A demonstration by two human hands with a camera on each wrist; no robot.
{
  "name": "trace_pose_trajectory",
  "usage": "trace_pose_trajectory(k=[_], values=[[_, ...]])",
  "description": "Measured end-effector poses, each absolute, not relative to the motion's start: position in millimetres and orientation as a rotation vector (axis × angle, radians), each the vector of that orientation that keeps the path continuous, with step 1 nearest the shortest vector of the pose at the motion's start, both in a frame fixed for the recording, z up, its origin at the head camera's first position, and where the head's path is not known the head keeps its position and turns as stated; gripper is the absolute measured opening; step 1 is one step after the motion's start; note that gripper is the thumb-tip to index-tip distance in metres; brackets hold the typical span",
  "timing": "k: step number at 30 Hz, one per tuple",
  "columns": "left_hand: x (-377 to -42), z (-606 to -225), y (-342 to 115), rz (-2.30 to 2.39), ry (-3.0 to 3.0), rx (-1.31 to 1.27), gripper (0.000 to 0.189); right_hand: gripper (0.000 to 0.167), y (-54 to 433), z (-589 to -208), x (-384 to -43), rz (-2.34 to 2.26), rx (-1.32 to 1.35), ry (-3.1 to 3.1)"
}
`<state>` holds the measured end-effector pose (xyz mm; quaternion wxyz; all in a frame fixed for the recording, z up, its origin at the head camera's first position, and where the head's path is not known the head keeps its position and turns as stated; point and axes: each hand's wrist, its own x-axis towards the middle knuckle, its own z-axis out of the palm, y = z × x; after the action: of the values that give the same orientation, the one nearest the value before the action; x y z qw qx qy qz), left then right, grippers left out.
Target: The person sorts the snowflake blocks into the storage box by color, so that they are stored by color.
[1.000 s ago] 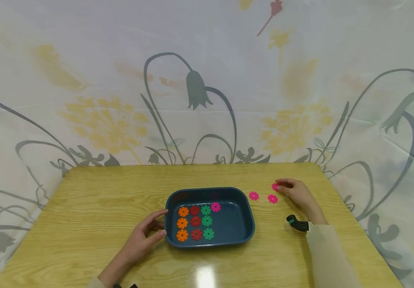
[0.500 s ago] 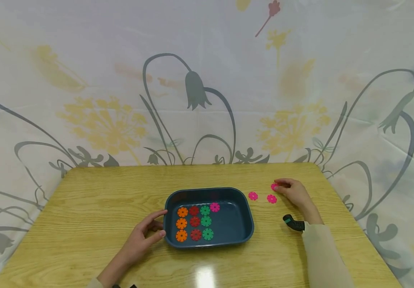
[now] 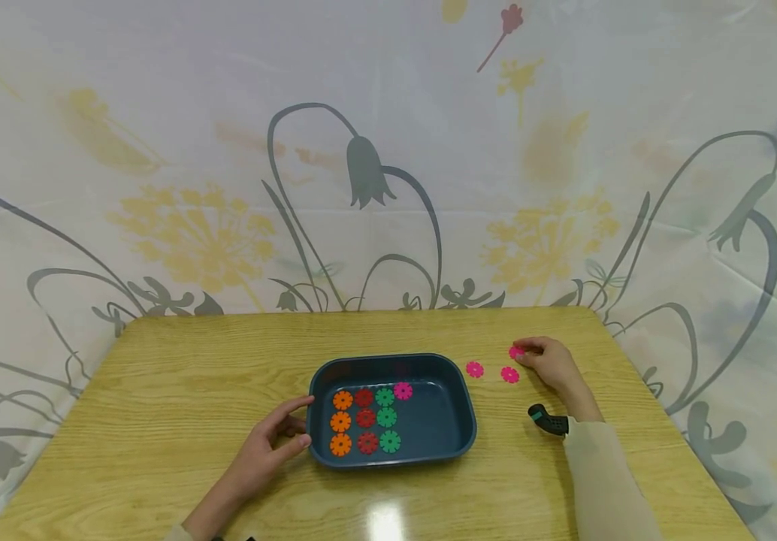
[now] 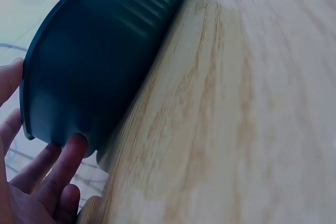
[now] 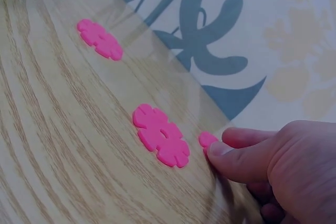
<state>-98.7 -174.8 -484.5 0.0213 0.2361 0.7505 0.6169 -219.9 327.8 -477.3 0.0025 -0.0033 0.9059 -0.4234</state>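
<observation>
A dark blue tray (image 3: 429,432) lies on the wooden table, holding rows of notched snowflake discs: orange (image 3: 341,421), red (image 3: 365,418) and green (image 3: 386,417), plus one pink disc (image 3: 403,391). My left hand (image 3: 263,454) rests its spread fingers against the outside of the tray's left end; fingertips (image 4: 77,142) touch the wall. To the right of the tray, my right hand (image 3: 554,364) pinches a pink snowflake disc (image 5: 207,139) between thumb and index finger at table level. Two more pink discs (image 5: 160,136) (image 3: 475,370) lie flat nearby.
A black wrist device (image 3: 548,420) sticks out from the right sleeve. The wooden table (image 3: 179,376) ends at a patterned cloth backdrop (image 3: 226,150) behind and at the sides.
The head view has shifted slightly. Both hands stay nearly in place, the left at the tray and the right at the same pink disc.
</observation>
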Motion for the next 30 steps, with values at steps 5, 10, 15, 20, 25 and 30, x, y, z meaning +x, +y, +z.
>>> trace_pose_trajectory(k=[5, 10, 15, 20, 25, 30], values=[[-95.2, -471.6, -172.4, 1.916, 2.309, 0.724, 0.049, 0.031, 327.5, -477.8, -219.4, -1.337, -0.001, 2.839], [-97.0, -479.5, -173.9, 1.912, 2.322, 0.716, 0.050, 0.031, 327.0, -476.9, -219.4, -1.347, 0.015, 2.821], [-99.1, -487.7, -175.1, 1.913, 2.330, 0.682, 0.051, 0.031, 325.7, -474.1, -217.2, -1.313, 0.006, 2.844], [-99.0, -486.9, -174.6, 1.924, 2.319, 0.675, 0.052, 0.029, 326.4, -473.7, -216.5, -1.305, 0.012, 2.863], [-98.7, -485.9, -174.3, 1.919, 2.317, 0.659, 0.051, 0.030, 329.0, -477.5, -217.5, -1.306, 0.025, 2.879], [-98.5, -485.9, -174.3, 1.918, 2.319, 0.657, 0.051, 0.030, 329.5, -481.2, -218.9, -1.326, 0.015, 2.893]])
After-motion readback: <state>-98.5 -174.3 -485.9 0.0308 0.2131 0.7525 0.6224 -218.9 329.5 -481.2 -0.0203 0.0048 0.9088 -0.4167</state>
